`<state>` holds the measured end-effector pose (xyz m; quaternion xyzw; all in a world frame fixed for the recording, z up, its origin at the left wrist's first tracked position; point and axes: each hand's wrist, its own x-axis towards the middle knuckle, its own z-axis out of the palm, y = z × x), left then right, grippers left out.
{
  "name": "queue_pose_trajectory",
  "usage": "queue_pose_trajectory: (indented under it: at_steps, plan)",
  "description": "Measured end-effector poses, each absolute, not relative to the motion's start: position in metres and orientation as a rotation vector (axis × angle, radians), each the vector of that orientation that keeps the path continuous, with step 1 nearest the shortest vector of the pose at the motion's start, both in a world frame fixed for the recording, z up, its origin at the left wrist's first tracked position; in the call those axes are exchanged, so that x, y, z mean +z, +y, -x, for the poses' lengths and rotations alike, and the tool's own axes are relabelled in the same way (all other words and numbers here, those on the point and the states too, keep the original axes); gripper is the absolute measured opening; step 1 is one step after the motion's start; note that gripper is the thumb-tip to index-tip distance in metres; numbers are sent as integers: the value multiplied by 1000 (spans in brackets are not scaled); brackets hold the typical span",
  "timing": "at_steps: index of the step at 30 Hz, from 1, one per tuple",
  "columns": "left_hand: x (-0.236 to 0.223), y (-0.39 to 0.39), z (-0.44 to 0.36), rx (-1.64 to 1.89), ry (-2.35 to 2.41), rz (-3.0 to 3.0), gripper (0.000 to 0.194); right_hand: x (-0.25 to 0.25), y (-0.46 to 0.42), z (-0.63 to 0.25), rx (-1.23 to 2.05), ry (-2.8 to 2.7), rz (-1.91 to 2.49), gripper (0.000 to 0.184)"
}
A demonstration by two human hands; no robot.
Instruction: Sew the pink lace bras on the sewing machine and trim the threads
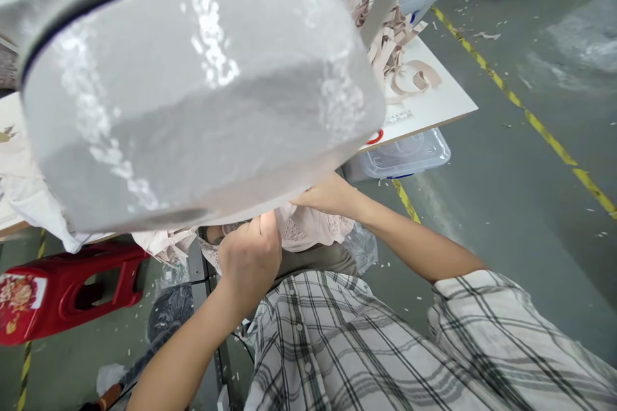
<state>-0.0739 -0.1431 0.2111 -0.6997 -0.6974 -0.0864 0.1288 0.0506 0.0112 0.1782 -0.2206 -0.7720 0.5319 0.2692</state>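
Note:
A big glossy grey machine housing (193,83) fills the upper left and hides most of the work surface. Just under its lower edge, my left hand (250,257) is closed in a pinch on pale pink lace fabric (308,228). My right hand (328,196) rests on the same fabric at the housing's edge; its fingers are tucked under the housing and hidden. The fabric bunches in my lap above my plaid shirt (366,340).
A white table (434,109) carries a heap of beige fabric strips (400,58). A clear plastic bin (409,154) sits beneath it. A red plastic stool (62,289) stands at the left. Yellow floor tape (530,119) crosses the grey concrete floor.

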Motion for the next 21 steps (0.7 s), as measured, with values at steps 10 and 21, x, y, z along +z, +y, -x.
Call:
queue_pose_trajectory:
  at_steps: [10, 21]
  plan:
    - [208, -144, 76, -266, -2065, 2032, 19, 181, 10, -51, 1446, -2053, 593, 31]
    - [208, -150, 81, -156, -1997, 2004, 25, 181, 9, -53, 1488, -2076, 575, 35]
